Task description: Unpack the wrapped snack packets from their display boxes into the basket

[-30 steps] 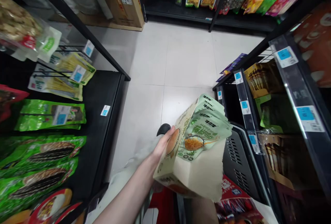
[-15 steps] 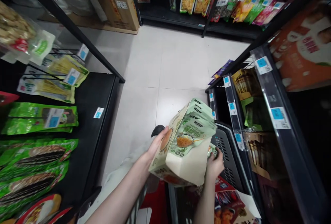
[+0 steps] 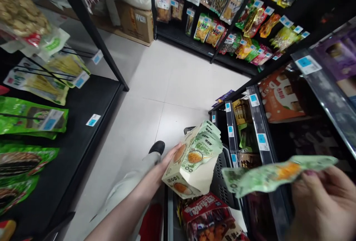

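My left hand grips the left side of an open-fronted cardboard display box, tilted above a dark shopping basket. Several pale green snack packets stand inside the box, with a bowl of orange food printed on the front one. Far to the right, my right hand is closed on a single green packet, pinched at its right end between thumb and fingers. That packet lies nearly flat in the air, apart from the box. A large red snack bag lies in the basket under the box.
A black shelf with hanging green packets lines the left. On the right, tiered shelves hold boxed goods behind price tags. More snacks hang on the far rack, beside a brown carton. My shoe is on the pale tiled floor.
My right hand has come up and right, away from the box and basket, bringing one green packet with it. The box has shifted slightly left and down in view. The camera has turned.
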`<state>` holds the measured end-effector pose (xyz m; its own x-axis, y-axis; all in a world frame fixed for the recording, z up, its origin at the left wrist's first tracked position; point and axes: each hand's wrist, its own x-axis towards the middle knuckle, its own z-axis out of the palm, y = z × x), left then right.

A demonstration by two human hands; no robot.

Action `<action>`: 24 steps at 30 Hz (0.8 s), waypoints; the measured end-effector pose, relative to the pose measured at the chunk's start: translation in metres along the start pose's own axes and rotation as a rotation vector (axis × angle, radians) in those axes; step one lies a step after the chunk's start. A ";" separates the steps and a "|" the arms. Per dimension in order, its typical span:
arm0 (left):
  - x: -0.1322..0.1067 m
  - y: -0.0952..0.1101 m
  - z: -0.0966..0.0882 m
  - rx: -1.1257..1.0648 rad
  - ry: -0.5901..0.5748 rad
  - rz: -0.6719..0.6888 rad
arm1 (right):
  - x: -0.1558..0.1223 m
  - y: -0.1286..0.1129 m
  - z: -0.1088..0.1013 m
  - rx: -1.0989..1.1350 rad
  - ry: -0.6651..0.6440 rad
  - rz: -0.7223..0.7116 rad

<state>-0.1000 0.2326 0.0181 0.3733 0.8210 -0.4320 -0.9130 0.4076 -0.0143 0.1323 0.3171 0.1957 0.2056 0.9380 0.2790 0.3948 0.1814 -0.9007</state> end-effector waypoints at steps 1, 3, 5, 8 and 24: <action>0.000 -0.001 0.000 -0.002 -0.004 0.012 | 0.005 0.001 0.013 0.047 -0.036 0.014; 0.000 -0.003 0.000 -0.009 -0.017 0.024 | 0.011 0.008 0.036 0.107 -0.184 0.070; 0.000 -0.004 -0.002 -0.019 -0.033 0.022 | 0.011 0.017 0.052 0.103 -0.321 0.109; -0.001 -0.006 -0.002 -0.027 -0.044 -0.002 | 0.005 0.026 0.063 0.149 -0.314 0.113; 0.005 -0.005 -0.005 -0.088 -0.032 0.022 | -0.039 0.007 0.095 -0.509 -0.724 -0.690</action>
<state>-0.0941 0.2327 0.0115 0.3566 0.8423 -0.4041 -0.9315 0.3538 -0.0846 0.0421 0.3098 0.1474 -0.7020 0.6641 0.2571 0.5772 0.7421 -0.3409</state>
